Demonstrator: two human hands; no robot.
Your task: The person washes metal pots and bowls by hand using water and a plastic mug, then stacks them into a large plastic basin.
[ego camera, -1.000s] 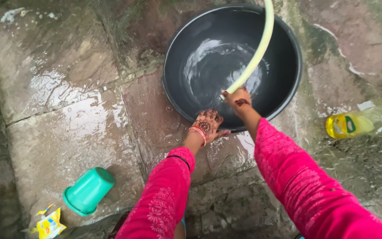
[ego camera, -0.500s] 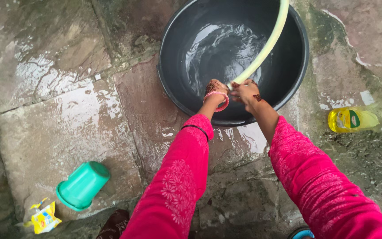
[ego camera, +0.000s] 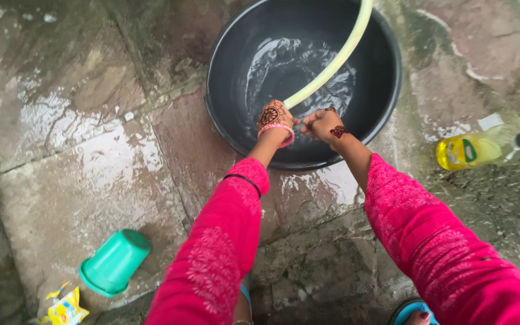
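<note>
Two hands meet over a large black tub (ego camera: 386, 90) that stands on a wet stone floor (ego camera: 79, 150), a shallow layer of water swirling across its bottom. From the top edge of the view a pale yellow-green hose (ego camera: 332, 60) slants down into the tub, its lower end sitting at the left hand (ego camera: 274, 117), whose fingers appear curled around the tip; the right hand (ego camera: 322, 124) is just beside it, fingers drawn together and pinching close to the same end, though whether they actually grip the hose cannot be told. Both arms wear bright pink sleeves, with a pink bangle at the left wrist. By the look of it, the step in hand is filling or rinsing the tub, with the hose end being steadied between the two hands; the next move would call for a firm hold on the slippery tip so that the stream stays inside the rim. Right of the tub a yellow bottle (ego camera: 466, 150) lies on its side, its dark cap near the frame's edge. At lower left a green cup (ego camera: 114, 262) lies tipped over, and a small yellow packet (ego camera: 65, 309) is cut off by the bottom edge. Where the hose comes from is out of frame, and the hose mouth itself is hidden behind the fingers.
</note>
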